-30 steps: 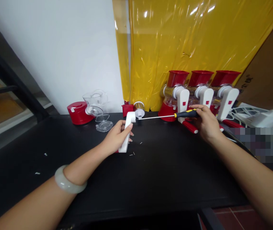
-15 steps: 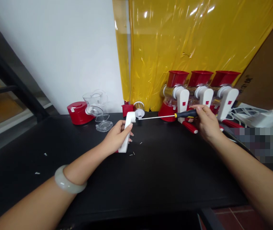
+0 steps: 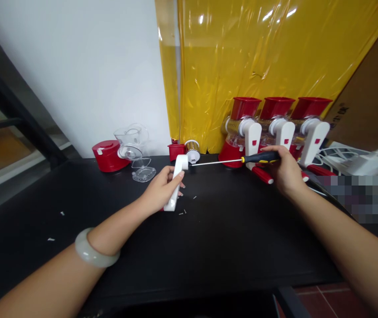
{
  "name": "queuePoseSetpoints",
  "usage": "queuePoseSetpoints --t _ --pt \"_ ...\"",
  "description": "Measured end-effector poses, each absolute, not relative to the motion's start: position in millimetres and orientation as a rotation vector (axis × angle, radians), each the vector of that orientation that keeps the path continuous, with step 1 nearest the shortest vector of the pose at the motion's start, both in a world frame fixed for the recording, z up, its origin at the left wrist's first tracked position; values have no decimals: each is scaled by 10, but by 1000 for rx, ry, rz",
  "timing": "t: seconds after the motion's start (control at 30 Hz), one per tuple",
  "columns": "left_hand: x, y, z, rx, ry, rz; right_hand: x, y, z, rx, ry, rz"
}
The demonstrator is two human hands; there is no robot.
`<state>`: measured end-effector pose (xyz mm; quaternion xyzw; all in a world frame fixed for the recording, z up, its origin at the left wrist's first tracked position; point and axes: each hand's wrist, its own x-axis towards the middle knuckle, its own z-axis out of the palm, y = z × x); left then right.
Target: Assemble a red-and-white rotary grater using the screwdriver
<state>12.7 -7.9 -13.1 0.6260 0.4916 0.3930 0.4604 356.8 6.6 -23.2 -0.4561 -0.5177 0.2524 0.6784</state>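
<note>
My left hand (image 3: 166,185) is closed around a white crank handle (image 3: 176,185), holding it upright with its round hub at the top. Part of a red grip shows at the handle's lower end, near the table. In my right hand (image 3: 286,170) is a screwdriver (image 3: 260,157) with a dark blue and yellow grip. Its long shaft lies level and points left, the tip at the hub's open side. Whether a screw sits at the tip is too small to tell. Several small screws (image 3: 183,213) lie on the black table (image 3: 228,238) below the handle.
Behind stand a red base (image 3: 109,157), clear plastic housing (image 3: 132,150), a red hopper (image 3: 176,151) and a grater drum (image 3: 193,151). Three assembled rotary graters (image 3: 247,128) line the back right. White cables (image 3: 338,161) lie at the right edge. Two small white pieces (image 3: 51,239) are at left.
My right hand has shifted slightly right along the screwdriver's grip, and its fingers have changed position. The left hand and crank handle stay nearly still.
</note>
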Motion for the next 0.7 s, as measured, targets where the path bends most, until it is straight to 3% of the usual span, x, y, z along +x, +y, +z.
queuePoseSetpoints --t 0.23,0.7 --pt "119 -75 -131 1550 1214 966 3530 56 -178 -964 -1042 712" --pt "106 -48 -158 1511 1185 992 3566 66 -238 -1018 -1138 561"
